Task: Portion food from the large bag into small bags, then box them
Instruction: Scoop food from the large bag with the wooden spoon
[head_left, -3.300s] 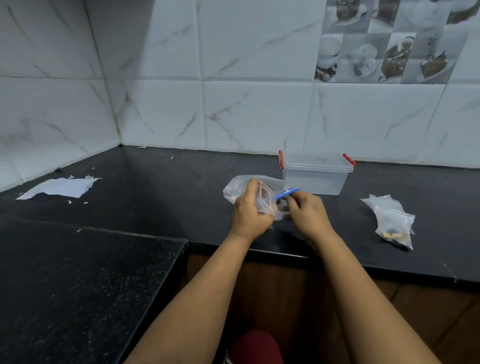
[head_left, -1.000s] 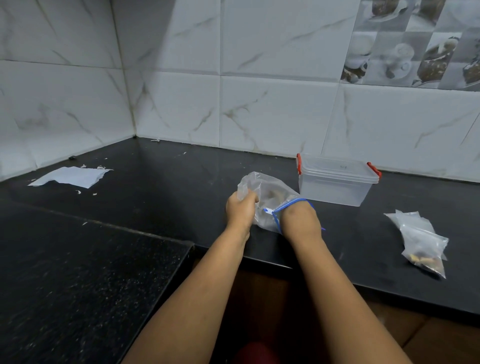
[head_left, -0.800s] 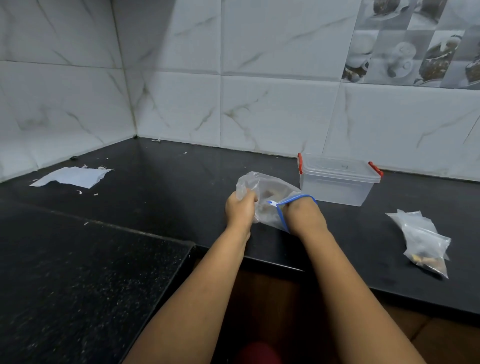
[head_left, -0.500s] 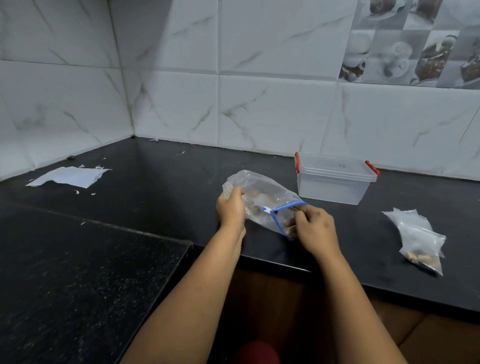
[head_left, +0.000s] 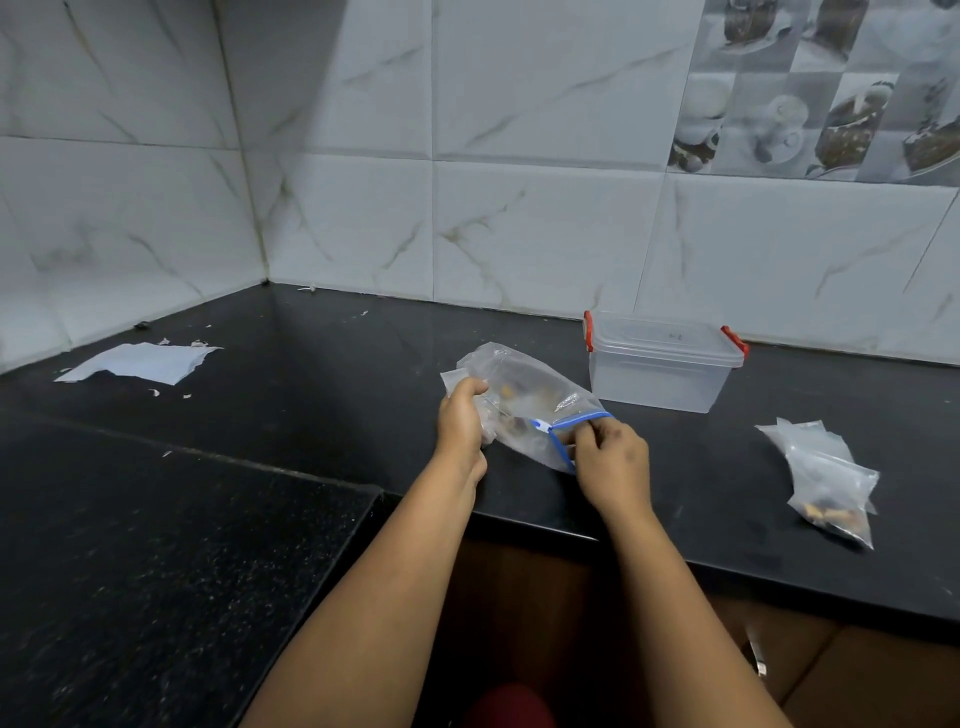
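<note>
Currently: both hands on bag (head_left: 540, 410) above counter (head_left: 291, 395).
Head view — left hand (head_left: 461, 421) grips the bag's side; right hand (head_left: 610, 457) pinches its blue zip edge. Box (head_left: 662, 364) behind, lidded; small bags (head_left: 826, 480) far right.

A home kitchen is showing here. A black stone counter (head_left: 322, 384) is running into a corner, with marbled white wall tiles (head_left: 519, 223) rising straight behind the counter. Above the counter's right end, decorative tiles (head_left: 826, 98) are picturing cups and dishes, and brown cabinet fronts (head_left: 852, 670) are sitting beneath its edge.
</note>
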